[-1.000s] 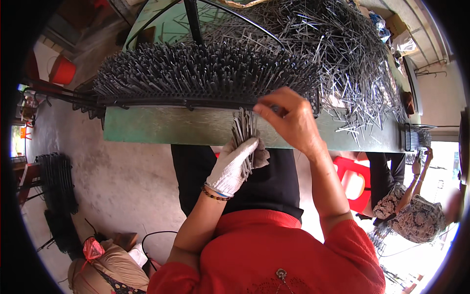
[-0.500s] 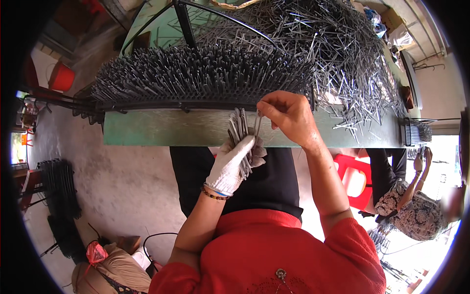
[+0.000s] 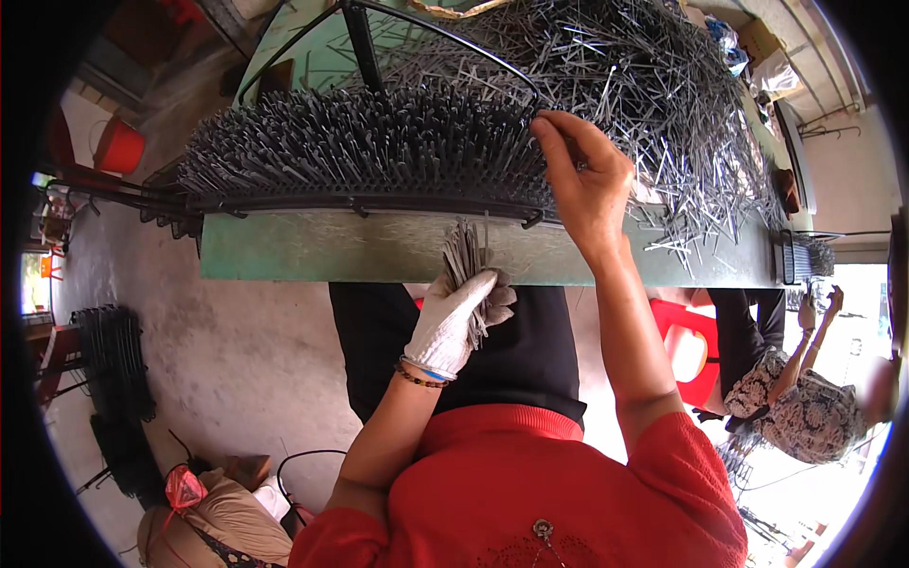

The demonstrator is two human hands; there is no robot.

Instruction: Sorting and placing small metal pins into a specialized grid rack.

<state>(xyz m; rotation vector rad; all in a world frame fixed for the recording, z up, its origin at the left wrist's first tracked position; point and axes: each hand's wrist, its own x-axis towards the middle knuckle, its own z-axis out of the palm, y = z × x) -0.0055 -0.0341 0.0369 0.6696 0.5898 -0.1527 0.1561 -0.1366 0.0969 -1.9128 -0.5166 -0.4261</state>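
Note:
My left hand (image 3: 453, 317), in a white knit glove, grips a bundle of thin grey metal strips (image 3: 464, 254) that stands up from the fist. It is just in front of the green table's near edge. My bare right hand (image 3: 589, 180) is raised over the right end of a long black rack (image 3: 312, 202). Its thumb and forefinger are pinched together among the strip tops; whatever they hold blends into the dark strips behind. Many upright metal strips (image 3: 360, 142) fill the rack densely, their ends pointing up.
A large loose heap of metal strips (image 3: 653, 104) covers the green table (image 3: 312, 248) behind and right of the rack. A black bent-rod frame (image 3: 360, 47) rises behind the rack. At far right a co-worker (image 3: 805, 407) sits near a red stool (image 3: 686, 350). Black racks (image 3: 114, 369) stand at left.
My right hand has moved up and right, from the bundle to the rack's right end. The left hand keeps its hold on the bundle, almost still.

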